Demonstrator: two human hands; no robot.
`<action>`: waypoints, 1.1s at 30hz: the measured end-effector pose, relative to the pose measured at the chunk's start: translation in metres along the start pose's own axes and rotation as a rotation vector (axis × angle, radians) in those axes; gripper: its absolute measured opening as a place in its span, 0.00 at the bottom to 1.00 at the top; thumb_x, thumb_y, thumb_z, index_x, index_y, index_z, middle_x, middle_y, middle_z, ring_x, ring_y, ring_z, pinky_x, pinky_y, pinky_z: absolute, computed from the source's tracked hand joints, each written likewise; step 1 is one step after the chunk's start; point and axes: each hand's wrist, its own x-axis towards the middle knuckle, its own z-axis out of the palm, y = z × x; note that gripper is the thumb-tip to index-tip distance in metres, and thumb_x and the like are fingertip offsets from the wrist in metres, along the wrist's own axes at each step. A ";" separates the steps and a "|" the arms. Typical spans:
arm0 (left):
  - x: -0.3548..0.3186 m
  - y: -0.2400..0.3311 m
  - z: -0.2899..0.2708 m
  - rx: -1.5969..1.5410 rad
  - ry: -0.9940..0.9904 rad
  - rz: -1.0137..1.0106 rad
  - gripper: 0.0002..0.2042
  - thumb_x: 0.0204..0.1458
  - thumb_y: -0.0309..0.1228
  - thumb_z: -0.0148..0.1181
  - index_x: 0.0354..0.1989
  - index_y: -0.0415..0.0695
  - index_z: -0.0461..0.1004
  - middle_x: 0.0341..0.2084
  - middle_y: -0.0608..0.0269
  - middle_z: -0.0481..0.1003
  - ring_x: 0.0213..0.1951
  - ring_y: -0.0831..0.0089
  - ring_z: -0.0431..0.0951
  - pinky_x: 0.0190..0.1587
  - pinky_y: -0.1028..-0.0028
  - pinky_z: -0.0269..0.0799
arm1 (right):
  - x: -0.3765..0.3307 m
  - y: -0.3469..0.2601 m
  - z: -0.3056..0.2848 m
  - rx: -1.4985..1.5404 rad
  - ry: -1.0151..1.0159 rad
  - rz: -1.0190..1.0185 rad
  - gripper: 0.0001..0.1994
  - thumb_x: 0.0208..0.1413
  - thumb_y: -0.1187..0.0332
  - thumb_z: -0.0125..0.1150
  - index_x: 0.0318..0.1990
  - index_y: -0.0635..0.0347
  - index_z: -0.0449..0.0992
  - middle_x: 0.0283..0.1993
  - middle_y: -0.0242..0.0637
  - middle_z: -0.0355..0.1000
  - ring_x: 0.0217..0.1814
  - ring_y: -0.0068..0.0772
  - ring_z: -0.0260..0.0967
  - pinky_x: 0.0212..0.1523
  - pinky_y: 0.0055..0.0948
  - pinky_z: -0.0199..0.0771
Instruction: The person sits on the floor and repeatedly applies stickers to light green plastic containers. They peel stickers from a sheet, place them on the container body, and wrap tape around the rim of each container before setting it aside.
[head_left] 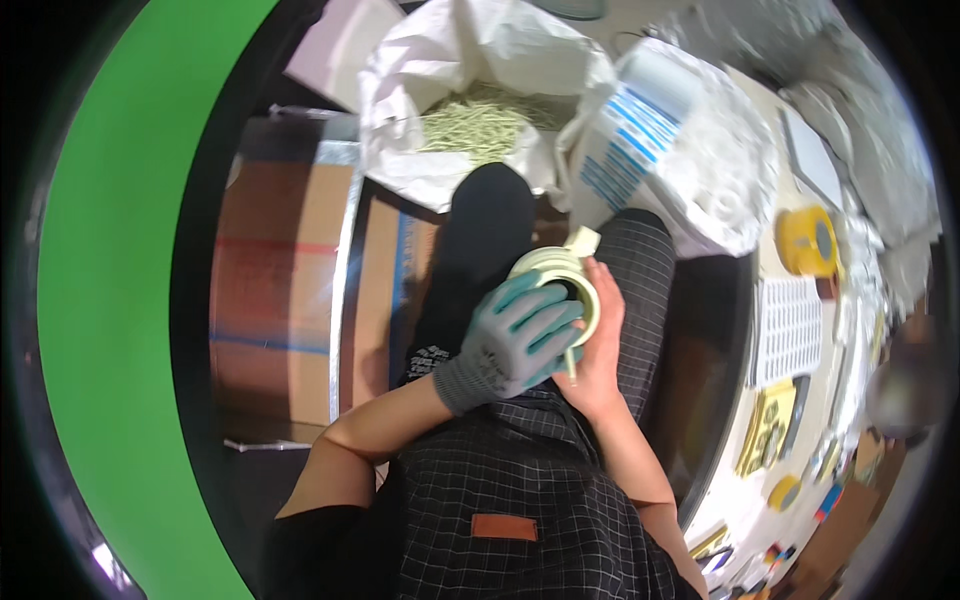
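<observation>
Above my lap I hold a pale yellow-green round plastic piece with a ring-like rim and a dark hollow. A tab sticks out at its top, and a thin strip of the same colour hangs below it. My left hand, in a grey and teal glove, lies over its near left side with fingers curled onto it. My bare right hand grips it from the right, fingers wrapped behind. The left fingertips and part of the right palm are hidden.
Beyond my knees stands a white sack of thin pale-green strips. Right of it, a white bag holds round white pieces. Cardboard boxes are at left. The right-hand table bears yellow tape and a printed sheet.
</observation>
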 end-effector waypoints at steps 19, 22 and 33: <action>0.057 -0.066 -0.019 0.320 0.383 -0.278 0.53 0.52 0.56 0.78 0.77 0.35 0.59 0.69 0.37 0.69 0.71 0.31 0.67 0.74 0.32 0.59 | 0.128 -0.002 0.041 0.096 0.213 -0.292 0.41 0.47 0.71 0.82 0.73 0.45 0.74 0.79 0.57 0.58 0.81 0.75 0.53 0.80 0.63 0.57; 0.076 -0.072 -0.030 0.282 0.407 -0.150 0.53 0.49 0.40 0.84 0.79 0.33 0.55 0.70 0.37 0.69 0.68 0.34 0.71 0.68 0.41 0.69 | 0.145 -0.005 0.036 0.110 0.225 -0.326 0.45 0.43 0.74 0.83 0.73 0.43 0.74 0.79 0.58 0.57 0.79 0.73 0.57 0.78 0.60 0.63; 0.037 -0.009 -0.032 -0.182 0.159 -0.117 0.50 0.42 0.47 0.87 0.71 0.35 0.67 0.60 0.45 0.77 0.63 0.44 0.78 0.68 0.45 0.73 | 0.135 0.137 -0.122 -0.616 0.403 0.005 0.09 0.55 0.79 0.71 0.42 0.55 0.85 0.44 0.41 0.79 0.50 0.51 0.77 0.50 0.46 0.78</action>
